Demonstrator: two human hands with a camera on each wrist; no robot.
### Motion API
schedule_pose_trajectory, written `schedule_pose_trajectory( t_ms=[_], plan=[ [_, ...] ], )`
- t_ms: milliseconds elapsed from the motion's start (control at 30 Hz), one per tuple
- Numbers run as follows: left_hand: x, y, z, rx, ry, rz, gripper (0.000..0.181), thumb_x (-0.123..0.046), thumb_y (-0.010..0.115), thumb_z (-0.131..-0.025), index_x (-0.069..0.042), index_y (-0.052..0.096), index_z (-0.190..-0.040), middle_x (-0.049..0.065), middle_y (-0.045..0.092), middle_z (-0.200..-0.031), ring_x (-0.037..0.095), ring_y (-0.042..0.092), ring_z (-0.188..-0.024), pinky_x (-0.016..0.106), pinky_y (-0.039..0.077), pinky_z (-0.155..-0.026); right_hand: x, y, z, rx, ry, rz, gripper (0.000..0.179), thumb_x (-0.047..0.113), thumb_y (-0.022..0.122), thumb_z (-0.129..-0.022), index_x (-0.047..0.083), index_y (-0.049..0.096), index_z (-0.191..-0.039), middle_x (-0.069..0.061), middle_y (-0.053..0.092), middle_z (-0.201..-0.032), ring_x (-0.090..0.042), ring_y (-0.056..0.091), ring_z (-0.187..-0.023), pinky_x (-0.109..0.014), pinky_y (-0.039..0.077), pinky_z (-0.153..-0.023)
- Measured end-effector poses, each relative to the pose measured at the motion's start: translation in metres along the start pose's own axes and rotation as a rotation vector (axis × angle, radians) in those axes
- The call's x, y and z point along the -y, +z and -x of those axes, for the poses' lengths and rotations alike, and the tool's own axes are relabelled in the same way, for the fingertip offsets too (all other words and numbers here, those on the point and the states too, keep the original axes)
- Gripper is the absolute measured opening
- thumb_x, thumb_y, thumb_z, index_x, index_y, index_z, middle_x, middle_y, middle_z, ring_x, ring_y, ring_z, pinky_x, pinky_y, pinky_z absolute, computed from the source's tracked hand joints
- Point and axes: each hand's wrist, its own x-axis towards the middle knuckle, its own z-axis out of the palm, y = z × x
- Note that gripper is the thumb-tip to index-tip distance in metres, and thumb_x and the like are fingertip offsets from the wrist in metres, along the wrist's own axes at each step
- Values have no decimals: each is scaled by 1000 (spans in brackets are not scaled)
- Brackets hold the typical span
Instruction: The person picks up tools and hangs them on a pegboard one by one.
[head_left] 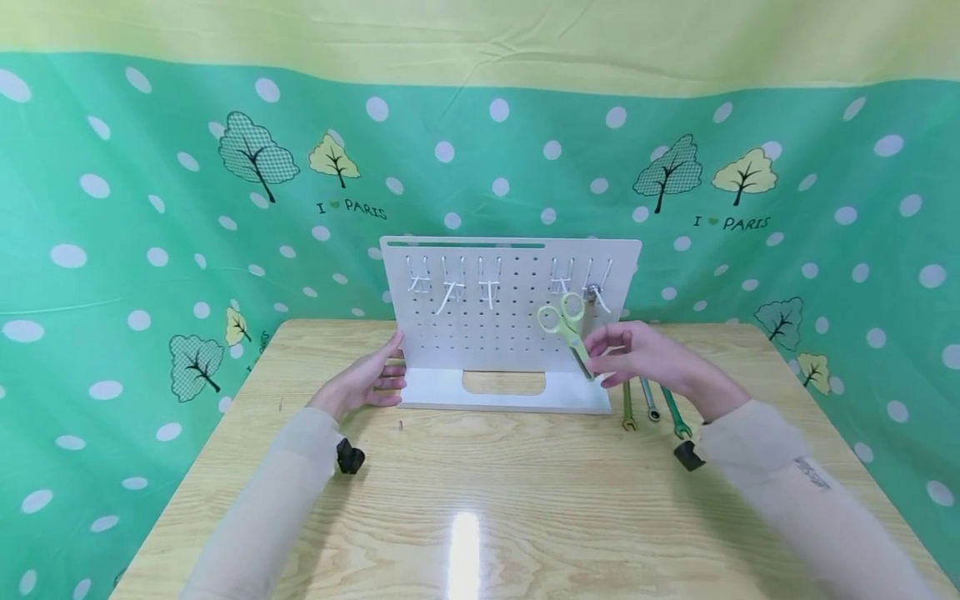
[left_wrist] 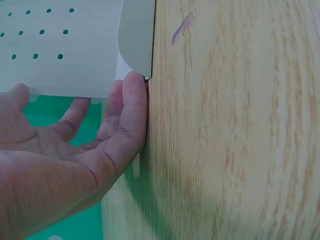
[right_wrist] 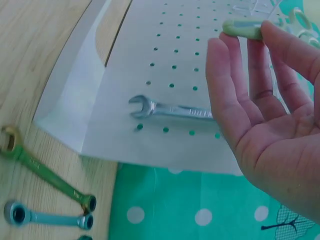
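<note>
A white pegboard stand [head_left: 480, 333] stands upright on the table. My left hand [head_left: 367, 379] holds its left side edge; in the left wrist view the thumb overlaps the front and the index fingertip [left_wrist: 82, 102] goes behind the edge. The lower fingers touch the corner by the base. My right hand [head_left: 633, 354] pinches light green scissors [head_left: 567, 327] by the blade end, before the board's right part. Their handle loops point up and left. Beside them a silver wrench [right_wrist: 175, 110] hangs from the rightmost hook [head_left: 600, 292].
More white wire hooks [head_left: 452, 283] line the board's top. On the table right of the base lie a yellow-green wrench [head_left: 628, 408], a silver-blue wrench [head_left: 651, 404] and a green wrench [head_left: 675, 412]. A green dotted curtain [head_left: 480, 158] hangs behind the table.
</note>
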Motion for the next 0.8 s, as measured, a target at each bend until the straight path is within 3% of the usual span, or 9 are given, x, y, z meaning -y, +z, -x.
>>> schedule_pose_trajectory(
  t_ms=[800],
  plan=[
    [1, 1, 0, 9, 21, -11, 93, -80, 39, -92, -11, 32, -153, 19, 42, -137, 26, 53, -108, 41, 58, -89, -20, 10, -40, -130, 28, -228, 39, 11, 72, -96, -1, 55, -128, -14, 60, -117, -26, 64, -101, -51, 56, -95]
  ],
)
